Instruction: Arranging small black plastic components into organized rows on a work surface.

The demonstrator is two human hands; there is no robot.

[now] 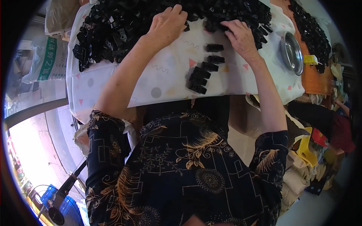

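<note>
Parts, black and small, lie in a dense pile [109, 32] from near the tabletop's left edge across its far side; loose ones at the left could slip over that edge if the heap were pushed. Left hand [169, 22] has curled fingers at the pile's near fringe, and whether it grips a part cannot be told; tugging at tangled pieces might drag neighbours along. Between the forearms, a slanting row of black parts [201, 72] runs toward the tabletop's near edge, its nearest pieces bunched together (the farthest sits apart), so a brushing wrist or a pulled tablecloth [166, 81] could scatter them or tip some off. Right hand [240, 37] is bent at the pile, thumb apart from the fingers; its grip is unclear too. Near the tabletop's right edge, the metal bowl [295, 51] risks a knock from a swinging elbow.
</note>
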